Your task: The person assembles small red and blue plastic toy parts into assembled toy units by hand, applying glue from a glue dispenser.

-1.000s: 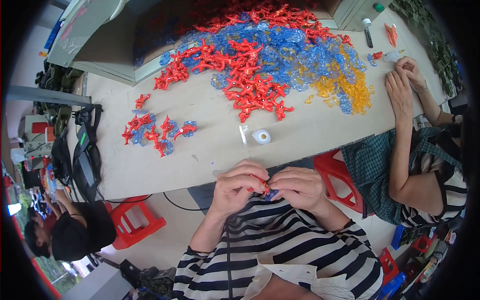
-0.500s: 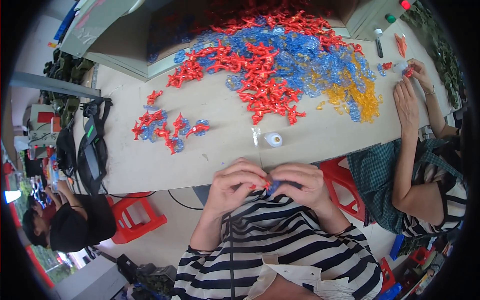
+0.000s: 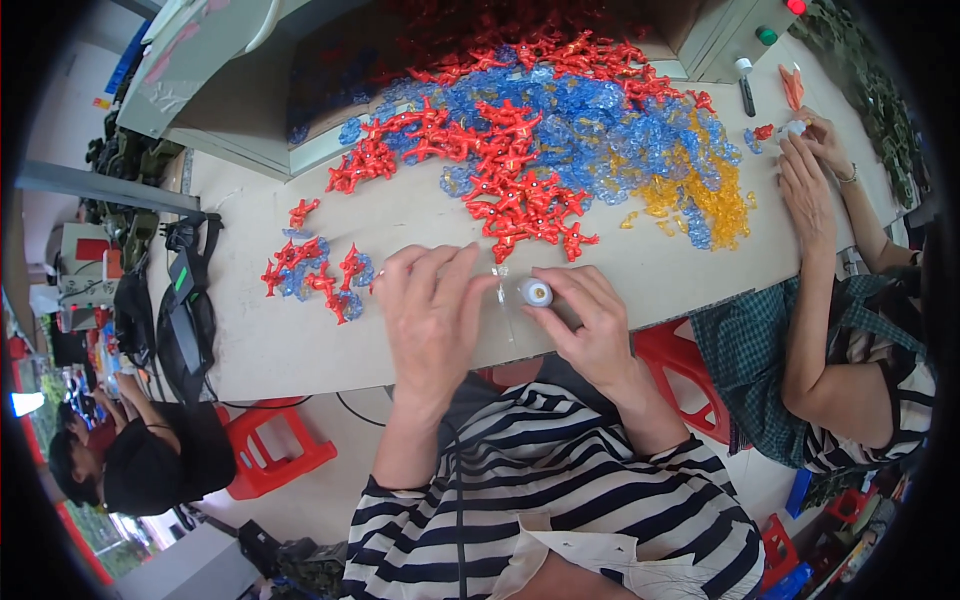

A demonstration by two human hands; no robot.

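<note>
My right hand (image 3: 595, 325) pinches a small white round bottle (image 3: 537, 293) between thumb and fingers, on the table near its front edge. To its left, my left hand (image 3: 430, 320) reaches forward over the tabletop, fingers stretched and apart, slightly smeared; no piece shows in it. Just beyond its fingertips is a small group of red plastic toy figures (image 3: 322, 285) with clear blue pieces (image 3: 293, 284). This hand covers part of that group's right side. A strip of clear tape (image 3: 501, 285) lies on the table between my hands.
A large heap of red figures (image 3: 520, 205), clear blue pieces (image 3: 590, 130) and yellow pieces (image 3: 735, 215) spreads across the table's far side. At right a co-worker's hands (image 3: 805, 185) handle small parts near a marker pen (image 3: 746, 90). A black bag (image 3: 185, 300) lies at left.
Both hands have moved forward from the table's front edge, where they held a red figure and a blue piece together. The left went to the left and opened; the right took hold of the bottle.
</note>
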